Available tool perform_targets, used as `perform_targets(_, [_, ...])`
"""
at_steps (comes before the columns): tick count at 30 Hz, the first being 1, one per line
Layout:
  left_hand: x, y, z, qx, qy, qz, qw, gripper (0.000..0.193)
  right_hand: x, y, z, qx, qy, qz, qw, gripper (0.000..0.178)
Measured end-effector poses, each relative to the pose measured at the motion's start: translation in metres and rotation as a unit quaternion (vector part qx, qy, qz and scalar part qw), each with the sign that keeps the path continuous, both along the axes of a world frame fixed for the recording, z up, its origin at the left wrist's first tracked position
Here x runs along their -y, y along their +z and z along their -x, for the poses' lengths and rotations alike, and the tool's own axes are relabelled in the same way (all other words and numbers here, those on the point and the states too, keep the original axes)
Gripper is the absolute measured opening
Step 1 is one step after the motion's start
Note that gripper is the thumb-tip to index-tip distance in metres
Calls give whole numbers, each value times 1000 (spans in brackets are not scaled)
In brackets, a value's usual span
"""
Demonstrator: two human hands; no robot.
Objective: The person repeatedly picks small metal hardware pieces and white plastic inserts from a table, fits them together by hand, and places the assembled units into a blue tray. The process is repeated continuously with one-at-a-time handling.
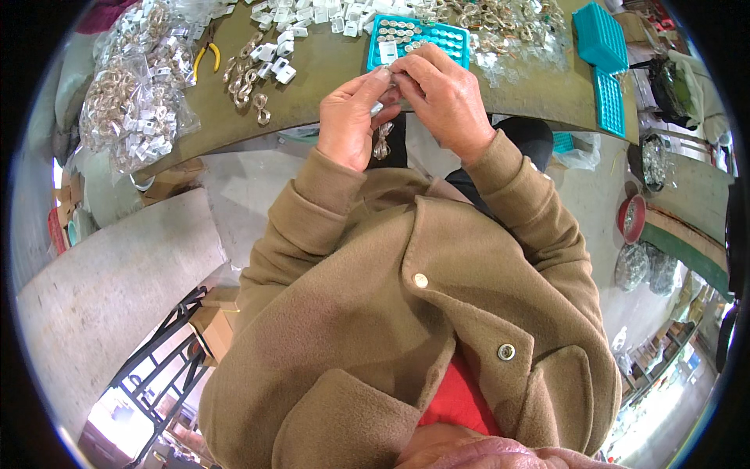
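My left hand (348,117) and my right hand (449,98) meet above the table's near edge, fingertips pinched together. A small white plastic piece (376,108) shows between the left fingers. Below it hangs a bundle of coiled clear-and-copper cord (382,144); whether the two are joined cannot be made out. What the right fingertips grip is hidden behind the fingers. Just beyond my hands lies a teal tray (463,56) with rows of round white parts. A white plastic housing (388,51) stands on the tray near my right fingertips.
Yellow-handled pliers (207,59), coiled cords (241,82) and loose white housings (283,70) lie to the left, beside clear bags of coils (129,102). Cords and clear pieces (508,47) are heaped right. Teal trays (601,39) stand at the table's right end.
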State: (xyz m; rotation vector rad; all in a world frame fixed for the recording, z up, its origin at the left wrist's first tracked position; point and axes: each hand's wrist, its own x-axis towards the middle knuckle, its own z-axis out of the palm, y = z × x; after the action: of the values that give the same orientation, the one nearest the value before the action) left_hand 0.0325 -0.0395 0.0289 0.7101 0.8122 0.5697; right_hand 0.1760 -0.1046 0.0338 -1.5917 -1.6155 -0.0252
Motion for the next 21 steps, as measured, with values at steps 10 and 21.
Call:
perform_targets(10, [-3, 5, 1, 33, -28, 20, 999, 24, -1, -1, -12, -46, 6, -55, 997, 8])
perform_targets(21, [-2, 1, 0, 16, -10, -38, 999, 25, 4, 4, -11, 27, 37, -49, 998, 7])
